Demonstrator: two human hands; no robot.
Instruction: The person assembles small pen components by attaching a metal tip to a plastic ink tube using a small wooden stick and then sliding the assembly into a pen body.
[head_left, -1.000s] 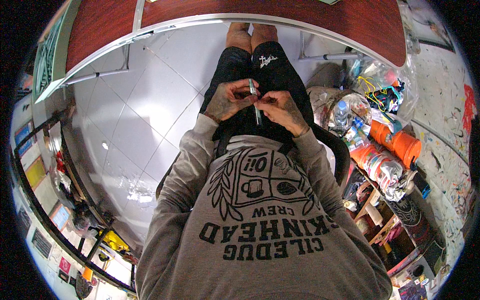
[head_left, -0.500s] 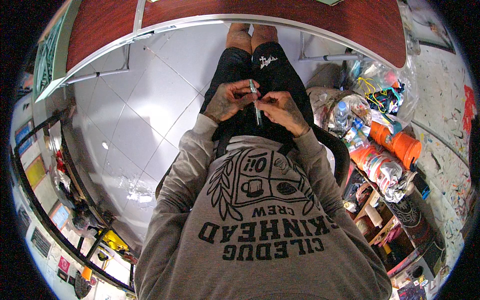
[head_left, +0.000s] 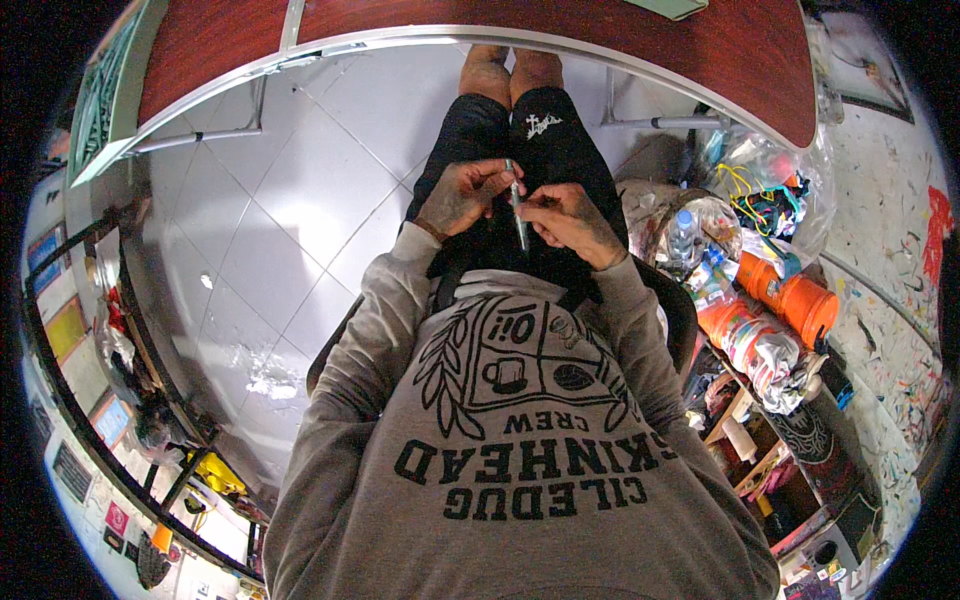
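A slim, silvery pen-shaped tool (head_left: 522,235) is held upright in the picture above my lap, over my black shorts (head_left: 462,135). My left hand (head_left: 463,196) pinches its far end between thumb and fingers. The fingertips of my right hand (head_left: 572,220) are closed at its middle, from the right side. The near end sticks out free below both hands, pointing toward my grey sweatshirt (head_left: 500,290). Whether it is a pen or another slim tool, I cannot tell.
A table with a reddish-brown top (head_left: 400,20) spans the far side, above my knees. At right are a clear plastic bag (head_left: 815,190), a water bottle (head_left: 685,228) and an orange cylinder (head_left: 805,303). A black metal frame (head_left: 95,440) stands at left, beyond pale floor tiles (head_left: 290,190).
The view has shifted slightly. My right fingers have shifted a little on the slim tool, and my left hand still pinches its far end.
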